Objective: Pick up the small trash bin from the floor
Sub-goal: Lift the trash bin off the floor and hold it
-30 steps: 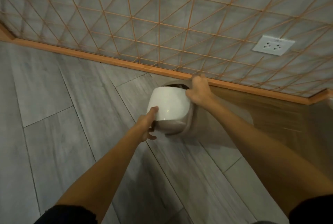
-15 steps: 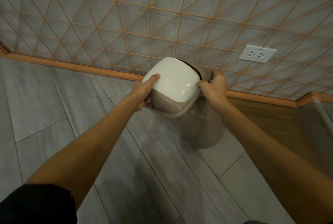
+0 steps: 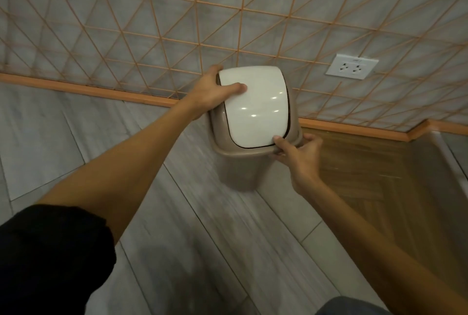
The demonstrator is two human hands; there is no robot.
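The small trash bin [image 3: 238, 170] is beige with a glossy white swing lid [image 3: 255, 106]. It hangs in the air above the grey floor, held between both hands. My left hand [image 3: 215, 91] grips the far left top of the lid frame, thumb lying on the white lid. My right hand [image 3: 298, 152] holds the near right rim, thumb on the lid's edge. The bin's underside is hidden from me.
A grey tiled wall [image 3: 228, 10] with orange diagonal lines and an orange skirting [image 3: 101, 90] stands just behind the bin. A white wall socket [image 3: 352, 66] sits to the right. A brown wooden floor patch [image 3: 367, 175] lies at the right, grey planks [image 3: 76, 150] at the left.
The bin has risen off the floor and turned so the lid faces me. My left hand shifted to the far left top, my right hand to the near right rim.
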